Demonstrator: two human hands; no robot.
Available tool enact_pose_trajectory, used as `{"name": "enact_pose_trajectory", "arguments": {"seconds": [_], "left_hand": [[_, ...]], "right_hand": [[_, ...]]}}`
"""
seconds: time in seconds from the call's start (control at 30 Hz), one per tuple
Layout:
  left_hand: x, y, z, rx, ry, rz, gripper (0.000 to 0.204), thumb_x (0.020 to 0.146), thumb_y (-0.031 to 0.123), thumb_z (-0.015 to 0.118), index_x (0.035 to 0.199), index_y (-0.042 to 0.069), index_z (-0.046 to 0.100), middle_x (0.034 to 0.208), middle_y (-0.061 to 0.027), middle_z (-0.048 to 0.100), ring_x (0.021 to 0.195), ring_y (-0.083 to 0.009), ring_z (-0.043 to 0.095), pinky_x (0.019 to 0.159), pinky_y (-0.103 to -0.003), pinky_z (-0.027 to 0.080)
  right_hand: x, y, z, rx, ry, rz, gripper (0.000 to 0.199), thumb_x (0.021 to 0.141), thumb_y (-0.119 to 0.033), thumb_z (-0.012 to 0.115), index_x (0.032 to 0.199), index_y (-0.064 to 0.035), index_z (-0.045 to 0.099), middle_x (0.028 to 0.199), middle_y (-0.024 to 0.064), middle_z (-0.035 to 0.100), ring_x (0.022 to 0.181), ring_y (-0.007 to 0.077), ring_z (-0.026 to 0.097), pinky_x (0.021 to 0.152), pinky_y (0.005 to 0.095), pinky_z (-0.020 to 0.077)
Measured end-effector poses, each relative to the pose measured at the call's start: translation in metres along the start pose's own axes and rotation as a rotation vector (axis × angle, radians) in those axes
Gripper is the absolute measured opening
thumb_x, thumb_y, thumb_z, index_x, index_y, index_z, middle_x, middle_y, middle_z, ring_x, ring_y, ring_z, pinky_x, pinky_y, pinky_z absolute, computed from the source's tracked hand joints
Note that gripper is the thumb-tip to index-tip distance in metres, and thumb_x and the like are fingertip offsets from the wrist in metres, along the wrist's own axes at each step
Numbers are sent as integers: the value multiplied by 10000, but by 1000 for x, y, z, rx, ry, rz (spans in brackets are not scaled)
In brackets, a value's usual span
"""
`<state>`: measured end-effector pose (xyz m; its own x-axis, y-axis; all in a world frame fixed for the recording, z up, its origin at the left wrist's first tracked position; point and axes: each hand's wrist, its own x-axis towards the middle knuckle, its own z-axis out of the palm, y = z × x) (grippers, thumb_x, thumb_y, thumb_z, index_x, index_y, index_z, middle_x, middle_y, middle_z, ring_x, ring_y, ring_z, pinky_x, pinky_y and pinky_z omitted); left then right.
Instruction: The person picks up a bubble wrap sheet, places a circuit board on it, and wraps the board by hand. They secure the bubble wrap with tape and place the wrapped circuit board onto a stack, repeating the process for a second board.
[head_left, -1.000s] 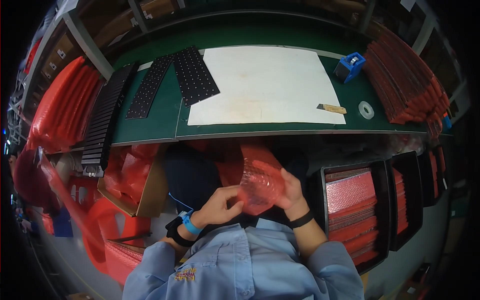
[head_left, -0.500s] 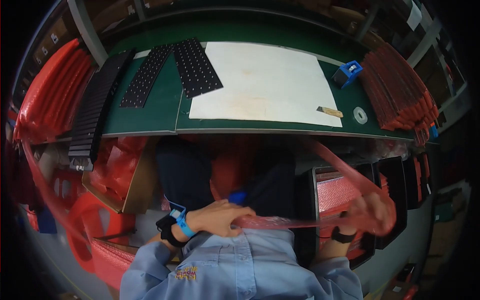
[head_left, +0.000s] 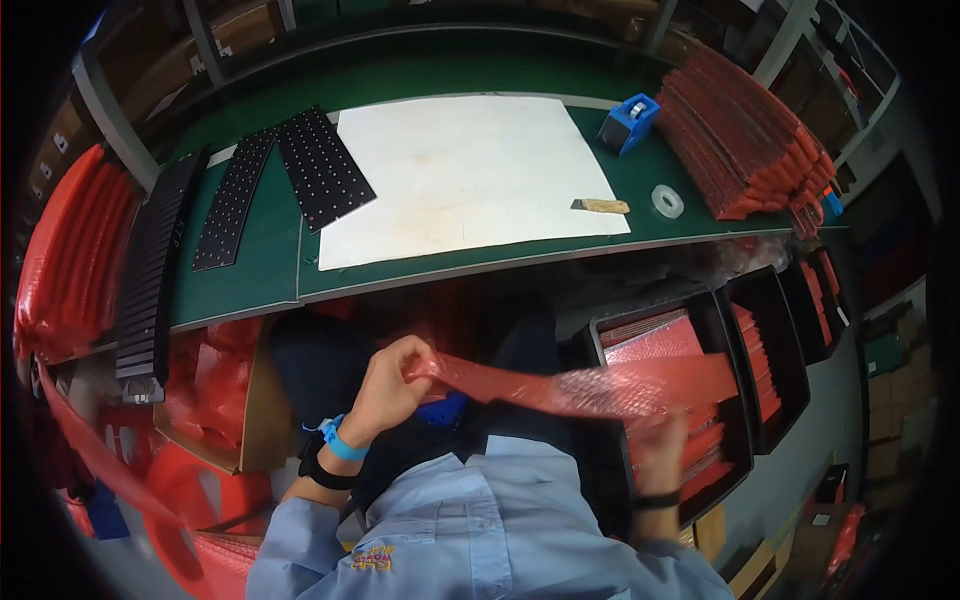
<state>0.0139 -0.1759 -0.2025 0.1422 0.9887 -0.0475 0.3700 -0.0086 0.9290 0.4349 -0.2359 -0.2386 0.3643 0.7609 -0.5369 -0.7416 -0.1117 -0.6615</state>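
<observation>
A long strip of red bubble wrap [head_left: 530, 388] stretches sideways in front of my body. My left hand [head_left: 392, 385] pinches its left end between thumb and fingers, and a blue band circles that wrist. The strip's wider right part hangs over a black bin [head_left: 740, 440]. Just below that part is my right hand [head_left: 662, 445], smeared by motion; whether its fingers grip the strip cannot be made out. Inside the bin lie flat red bubble-wrap pieces [head_left: 655, 345].
On the green table [head_left: 245, 285] lie a white sheet [head_left: 450, 180], black perforated panels [head_left: 325, 170], a cutter knife [head_left: 605, 207], a tape roll [head_left: 667, 201] and a blue tape dispenser [head_left: 628, 124]. Red-wrapped stacks [head_left: 740, 135] stand at its right end. A cardboard box [head_left: 255, 400] sits below.
My left hand has moved forward and left with the strip's end. The strip, earlier looped around my right hand, now lies spread out. My right hand has moved left; the whole view has turned.
</observation>
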Motion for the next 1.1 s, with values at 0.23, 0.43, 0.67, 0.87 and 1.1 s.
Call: {"name": "enact_pose_trajectory", "arguments": {"seconds": [0.23, 0.43, 0.67, 0.87, 1.1], "left_hand": [[-22, 92, -29, -1069, -324, -72, 606, 826, 72, 688, 1370, -44, 446, 1245, -106, 613, 1122, -167, 591, 973, -290, 455], [-27, 95, -42, -768, -283, 163, 661, 830, 43, 654, 1430, -36, 387, 1290, -118, 593, 1118, -193, 605, 973, -309, 453], [-22, 118, -25, -300, -750, 155, 645, 824, -81, 527, 1448, -18, 372, 1243, -139, 621, 1090, -204, 607, 945, -299, 447], [-23, 116, -22, -108, -835, 609, 720, 787, -141, 434, 1482, 15, 331, 1122, -124, 674, 926, -162, 637, 818, -269, 484], [-17, 85, -38, -336, -708, -222, 811, 681, -168, 398, 1462, 46, 353, 959, -113, 694, 804, -96, 624, 723, -176, 456]], "right_hand": [[-29, 14, 65, 179, -124, -182, 253, 870, -106, 680, 1093, -76, 564, 1031, 65, 645, 986, 191, 602, 826, 385, 525], [-4, -14, -3, 144, -569, -153, 135, 953, -203, 567, 947, -68, 562, 926, 46, 653, 795, 155, 625, 692, 305, 541], [-106, 53, 109, -166, -1171, 348, 579, 925, -342, 634, 1363, 4, 479, 1374, 126, 513, 1242, 218, 508, 1005, 372, 427], [-83, 31, 146, 46, -842, 519, 624, 888, -336, 651, 1394, -30, 452, 1390, 143, 507, 1274, 270, 487, 1076, 430, 368], [-30, -69, 152, 313, -760, 21, 436, 951, -234, 568, 1343, -55, 501, 1294, 122, 589, 1177, 285, 565, 1052, 457, 406]]}}
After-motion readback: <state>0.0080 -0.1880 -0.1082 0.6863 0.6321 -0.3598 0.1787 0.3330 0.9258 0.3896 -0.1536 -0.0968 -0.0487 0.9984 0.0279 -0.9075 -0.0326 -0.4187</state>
